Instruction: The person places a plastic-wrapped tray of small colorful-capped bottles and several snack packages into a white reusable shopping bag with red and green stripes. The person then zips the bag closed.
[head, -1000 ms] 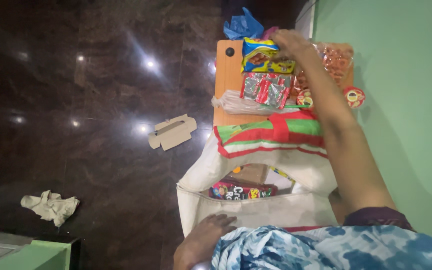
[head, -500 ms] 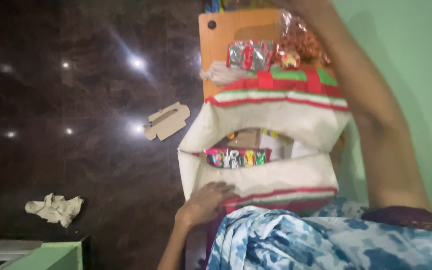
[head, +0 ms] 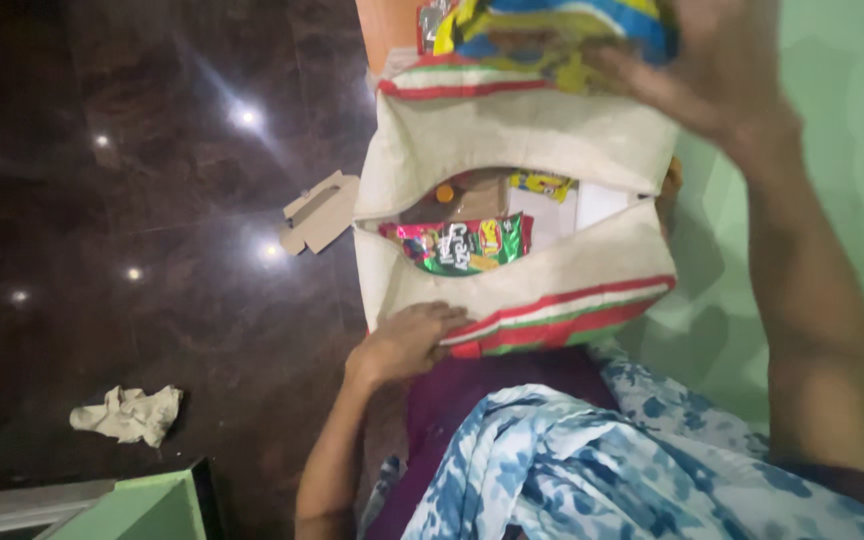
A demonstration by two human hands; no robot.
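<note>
An open cream cloth bag (head: pixel 512 130) with red and green stripes stands in front of me. Inside it lie a green and red snack packet (head: pixel 462 246), a brown box (head: pixel 462 197) and a small yellow packet (head: pixel 542 183). My left hand (head: pixel 407 340) grips the bag's near rim at its left corner. My right hand (head: pixel 717 75) holds a yellow and blue snack packet (head: pixel 542 35) above the bag's far rim; the packet is blurred.
A wooden stool top (head: pixel 387 25) shows behind the bag. On the dark polished floor lie a flattened cardboard piece (head: pixel 320 210) and a crumpled cloth (head: pixel 130 414). A green wall (head: pixel 842 150) stands to the right. Blue patterned fabric (head: pixel 572 470) covers my lap.
My right hand has lifted the yellow and blue packet off the stool and brought it toward the bag. The view has tilted down, so the bag sits higher in frame.
</note>
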